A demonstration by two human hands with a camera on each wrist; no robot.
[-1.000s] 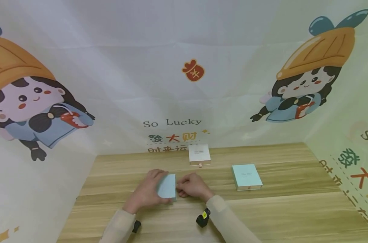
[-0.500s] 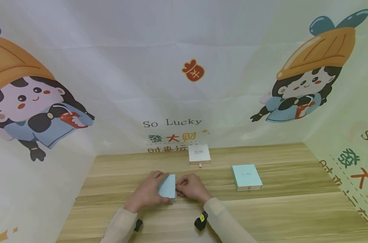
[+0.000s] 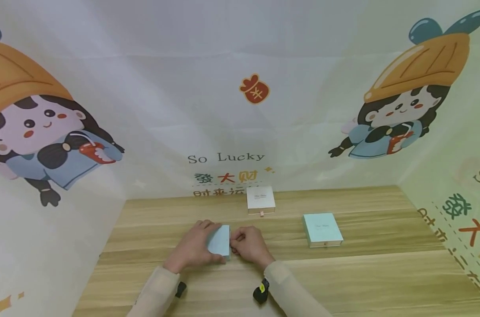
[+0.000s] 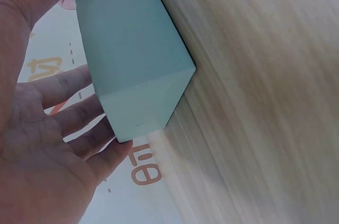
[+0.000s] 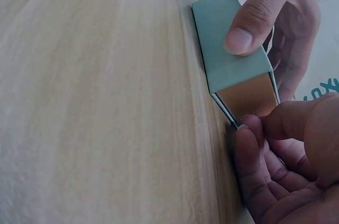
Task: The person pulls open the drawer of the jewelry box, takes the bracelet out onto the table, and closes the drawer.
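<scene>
On the wooden table, a light blue drawer box [image 3: 220,242] lies with its end facing right. My left hand [image 3: 195,247] grips it from the left, thumb along the near side and fingers over the far side. At the right end, my right hand [image 3: 250,246] has thumb and fingertips pinched together against the box. The right wrist view reveals a brownish drawer front [image 5: 246,96] inside the blue sleeve, flush or nearly so. Whatever lies between the right fingertips is hidden by them. The left wrist view shows the left fingers spread beneath the box side [image 4: 132,38].
A white drawer box [image 3: 260,198] with a small pull tab stands at the back, near the printed backdrop [image 3: 164,149]. To the right lies a mint-green drawer box [image 3: 323,228]. Wood-grain tabletop [image 3: 362,281] surrounds them.
My right hand has shifted slightly left, up against the box end. The box and left hand have moved very slightly right. The head view has tilted a little.
</scene>
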